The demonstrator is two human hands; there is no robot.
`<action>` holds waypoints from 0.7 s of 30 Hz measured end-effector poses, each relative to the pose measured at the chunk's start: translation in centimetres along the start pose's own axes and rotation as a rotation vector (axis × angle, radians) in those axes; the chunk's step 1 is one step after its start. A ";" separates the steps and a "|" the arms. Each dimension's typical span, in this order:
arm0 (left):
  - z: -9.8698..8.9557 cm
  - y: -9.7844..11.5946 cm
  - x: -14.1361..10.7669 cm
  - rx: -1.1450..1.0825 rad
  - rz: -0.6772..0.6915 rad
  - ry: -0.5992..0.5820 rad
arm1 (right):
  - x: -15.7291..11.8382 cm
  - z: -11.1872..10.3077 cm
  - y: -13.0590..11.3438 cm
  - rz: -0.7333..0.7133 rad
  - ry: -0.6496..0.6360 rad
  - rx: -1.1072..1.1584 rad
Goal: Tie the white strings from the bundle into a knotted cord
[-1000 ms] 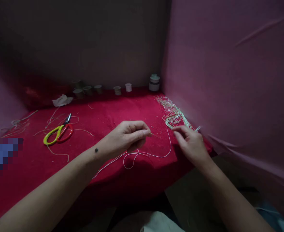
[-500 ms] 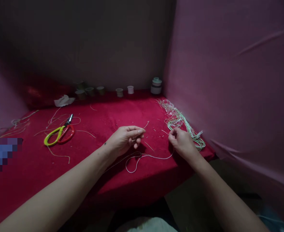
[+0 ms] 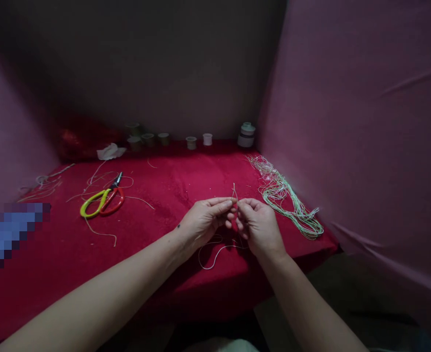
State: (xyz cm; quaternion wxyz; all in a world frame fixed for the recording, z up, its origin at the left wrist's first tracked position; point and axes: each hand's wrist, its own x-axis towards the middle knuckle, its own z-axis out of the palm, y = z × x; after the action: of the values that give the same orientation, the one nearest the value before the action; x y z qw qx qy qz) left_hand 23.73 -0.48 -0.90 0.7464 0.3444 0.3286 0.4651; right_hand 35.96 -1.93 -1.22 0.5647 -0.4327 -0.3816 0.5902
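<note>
- Pinching a thin pale cord (image 3: 234, 188) between thumb and forefinger of the left hand (image 3: 206, 217), with the other fingers curled loosely beneath.
- Gripping at the cord with the right hand (image 3: 261, 225) as well, with thumb and forefinger closed just beside the left fingertips.
- Held above the near part of the red-covered tabletop (image 3: 179, 181), rising a little past the fingertips, with strands crossing; too fine to tell whether one length or two.
- Lying below the hands, in a curved loop of thin cord (image 3: 210, 268) on the tabletop, partly shaded and partly hidden by the fingers.
- To the right of the right hand, near but apart: a long bundle of pale green and whitish cords (image 3: 292, 200), running along the tabletop's right edge.
- Well to the left of both hands: scissors (image 3: 102, 200) with one yellow and one red handle, blades toward the back, among loose threads (image 3: 138, 199).
- Along the back, in dim light: several spools (image 3: 207, 140), and to their right, a lidded jar (image 3: 246, 135).
- Left of the spools: a crumpled white tissue (image 3: 110, 152), in front of something red and shiny (image 3: 87, 139).
- Hung along the right side: pinkish-purple fabric (image 3: 358, 122).
</note>
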 end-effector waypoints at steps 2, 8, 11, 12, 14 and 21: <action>-0.2 -0.1 0.0 0.036 0.029 -0.010 | -0.1 0.4 0.2 -0.010 0.008 0.072; -0.3 -0.3 -0.2 0.142 0.048 -0.066 | -0.3 1.2 0.1 -0.018 0.041 0.115; -0.2 -0.2 -0.3 0.148 0.024 -0.036 | -0.2 1.5 0.4 -0.057 0.071 0.096; -0.2 -0.2 -0.4 0.145 0.020 -0.023 | -0.2 1.6 0.5 -0.061 0.078 0.091; -0.2 -0.2 -0.4 0.147 0.016 -0.002 | -0.2 1.8 0.7 -0.067 0.089 0.089; -0.1 -0.1 -0.9 0.262 0.089 -0.029 | -0.3 2.2 1.5 -0.089 0.072 0.164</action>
State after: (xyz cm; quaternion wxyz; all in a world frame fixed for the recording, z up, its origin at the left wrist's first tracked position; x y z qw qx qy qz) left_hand 23.36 -1.35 -0.86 0.6782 0.4598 0.3601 0.4460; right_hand 33.39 -2.29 -1.82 0.6374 -0.3884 -0.3302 0.5778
